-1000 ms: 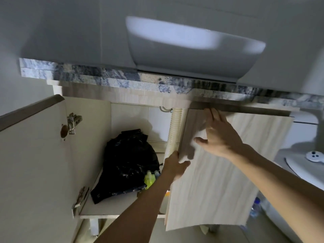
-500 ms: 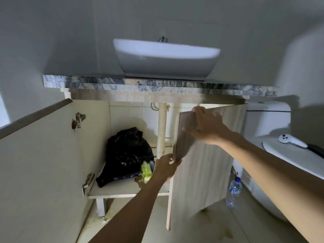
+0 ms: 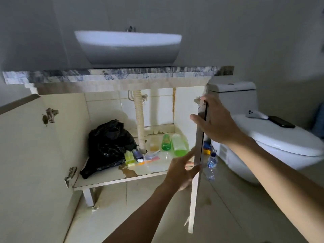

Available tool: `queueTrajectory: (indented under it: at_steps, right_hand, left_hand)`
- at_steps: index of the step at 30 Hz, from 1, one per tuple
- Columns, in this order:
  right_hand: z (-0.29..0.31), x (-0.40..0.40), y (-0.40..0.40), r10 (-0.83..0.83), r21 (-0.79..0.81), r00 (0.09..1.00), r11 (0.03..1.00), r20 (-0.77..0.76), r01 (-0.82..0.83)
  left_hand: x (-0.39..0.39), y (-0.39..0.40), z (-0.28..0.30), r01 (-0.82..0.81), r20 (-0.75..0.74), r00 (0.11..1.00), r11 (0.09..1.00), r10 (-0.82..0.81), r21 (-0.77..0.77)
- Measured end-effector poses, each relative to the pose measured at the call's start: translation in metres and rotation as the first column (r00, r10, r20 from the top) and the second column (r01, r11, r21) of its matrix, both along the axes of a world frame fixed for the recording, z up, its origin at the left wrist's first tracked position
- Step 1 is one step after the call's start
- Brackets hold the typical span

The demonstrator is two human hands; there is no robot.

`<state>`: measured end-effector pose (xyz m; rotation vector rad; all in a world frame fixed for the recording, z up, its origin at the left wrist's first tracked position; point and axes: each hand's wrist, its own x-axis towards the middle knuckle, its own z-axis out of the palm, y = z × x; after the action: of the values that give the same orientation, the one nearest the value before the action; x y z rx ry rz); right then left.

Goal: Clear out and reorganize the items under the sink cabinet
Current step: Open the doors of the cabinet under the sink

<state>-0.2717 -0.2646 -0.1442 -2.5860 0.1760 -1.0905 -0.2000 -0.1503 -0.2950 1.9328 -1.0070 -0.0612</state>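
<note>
two hands hold the right cabinet door [image 3: 199, 137], seen edge-on: our right hand [image 3: 217, 121] grips its upper edge, our left hand [image 3: 182, 171] pinches it lower down. on the cabinet shelf [image 3: 108, 179] sit a black plastic bag [image 3: 108, 144], green bottles [image 3: 172, 142] and a drain hose [image 3: 140, 123].

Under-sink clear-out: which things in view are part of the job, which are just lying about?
Job:
right cabinet door, held by right hand and left hand
black bag
green bottles
small bottles
cabinet shelf

Lying about:
water bottle on floor
toilet
phone on toilet lid
basin
</note>
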Motion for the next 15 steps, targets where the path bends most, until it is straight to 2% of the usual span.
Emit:
queueTrajectory:
  at_steps: [6,15]
  right_hand:
    - [-0.011,-0.040,-0.038,-0.079,0.276,0.986,0.961,0.148,0.036]
    - [-0.016,-0.078,-0.094,-0.315,0.412,0.938,0.880,0.141,0.234]
  left_hand:
    - [-0.039,-0.055,0.002,0.182,0.097,0.977,0.978,-0.192,0.102]
    - [-0.077,-0.118,0.018,0.258,0.166,0.933,0.916,-0.319,0.307]
